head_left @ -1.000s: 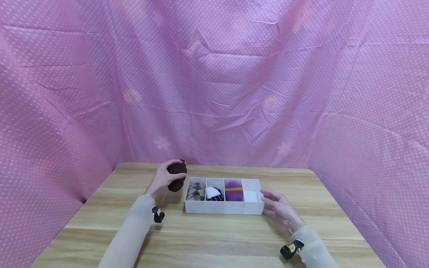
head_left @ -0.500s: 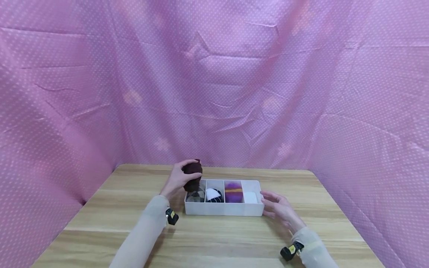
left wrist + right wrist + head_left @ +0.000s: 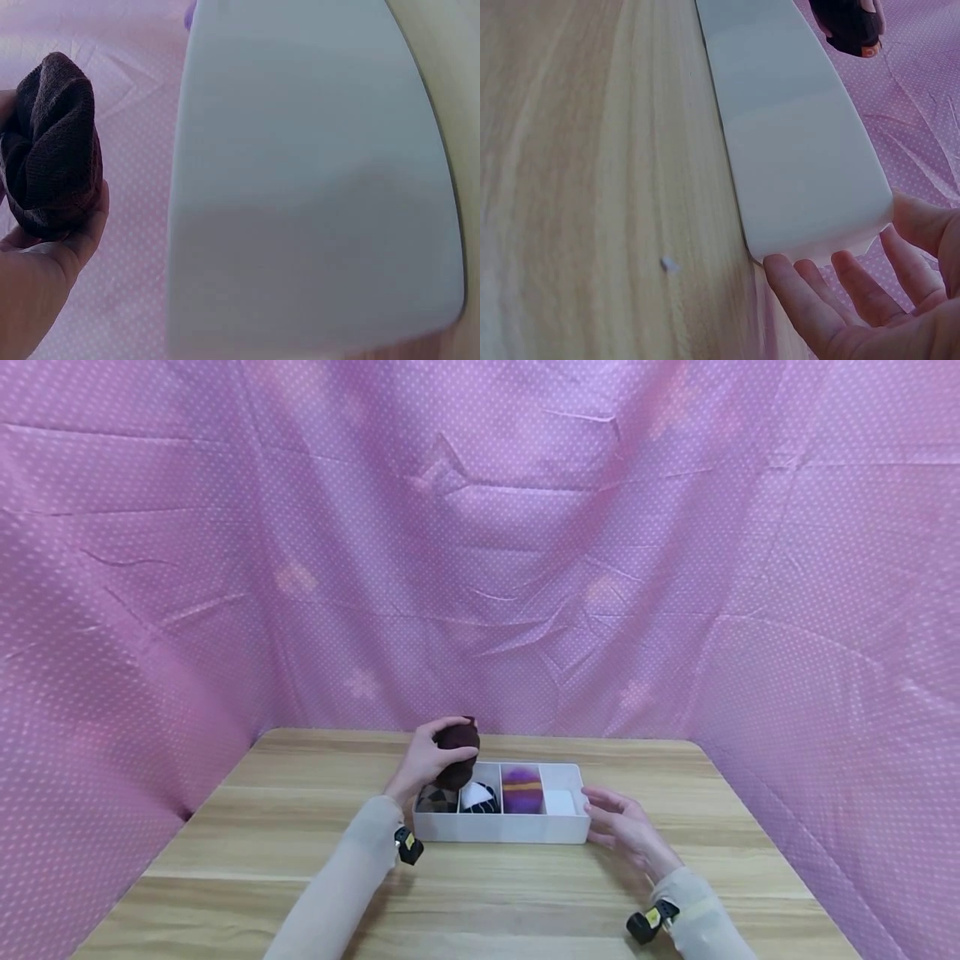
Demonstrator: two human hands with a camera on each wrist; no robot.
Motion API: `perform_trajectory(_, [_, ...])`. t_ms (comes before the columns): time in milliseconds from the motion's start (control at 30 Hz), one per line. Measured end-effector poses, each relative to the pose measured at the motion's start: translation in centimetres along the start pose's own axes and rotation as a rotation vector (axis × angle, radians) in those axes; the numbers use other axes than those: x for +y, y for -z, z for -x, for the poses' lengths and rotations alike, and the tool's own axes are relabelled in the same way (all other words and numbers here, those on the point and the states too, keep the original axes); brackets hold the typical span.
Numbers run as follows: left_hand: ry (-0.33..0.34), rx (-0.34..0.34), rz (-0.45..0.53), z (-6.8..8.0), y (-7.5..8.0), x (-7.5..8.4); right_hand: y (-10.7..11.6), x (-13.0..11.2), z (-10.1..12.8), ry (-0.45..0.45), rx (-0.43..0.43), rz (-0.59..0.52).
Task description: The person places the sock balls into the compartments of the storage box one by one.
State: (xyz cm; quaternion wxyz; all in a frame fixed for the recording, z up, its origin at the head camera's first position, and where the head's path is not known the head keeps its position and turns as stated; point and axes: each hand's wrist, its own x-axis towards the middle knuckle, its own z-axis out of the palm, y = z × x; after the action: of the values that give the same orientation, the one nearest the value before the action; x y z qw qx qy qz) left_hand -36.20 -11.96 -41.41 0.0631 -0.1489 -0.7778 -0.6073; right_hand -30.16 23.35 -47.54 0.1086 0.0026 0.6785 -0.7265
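My left hand [image 3: 422,762] grips a rolled dark brown sock [image 3: 457,756] between thumb and fingers, above the left part of a white divided box [image 3: 501,831]. The left wrist view shows the knit folds of this sock [image 3: 58,150] clearly. In the leftmost compartment lies a brown checked sock roll [image 3: 437,801], partly hidden by the held one. Beside it are a black-and-white sock roll [image 3: 480,798] and a purple one with an orange stripe [image 3: 522,789]. Fingertips of my right hand [image 3: 626,828] touch the box's right end, fingers extended.
The box stands on a wood-grain table [image 3: 510,902]. A white shape [image 3: 559,802] shows in the rightmost compartment; its kind is unclear. Pink dotted cloth [image 3: 480,568] hangs behind and at both sides. A tiny pale speck [image 3: 669,264] lies on the table near my right hand.
My left hand has carried the brown sock roll rightward, from left of the box to above its left compartments. The right hand and the box have stayed in place.
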Motion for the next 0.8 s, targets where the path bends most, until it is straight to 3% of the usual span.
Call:
perform_trajectory(200, [-0.032, -0.004, 0.054, -0.5, -1.3, 0.0, -0.3, 0.1, -0.2, 0.006, 0.006, 0.002])
perform_trajectory(400, [-0.056, -0.008, 0.046, -0.9, -2.4, 0.3, -0.4, 0.2, -0.5, 0.011, 0.014, -0.003])
perform_trajectory(800, [-0.051, -0.063, 0.037, -1.4, -4.5, 0.4, -0.7, 0.4, -0.4, 0.019, 0.043, -0.013])
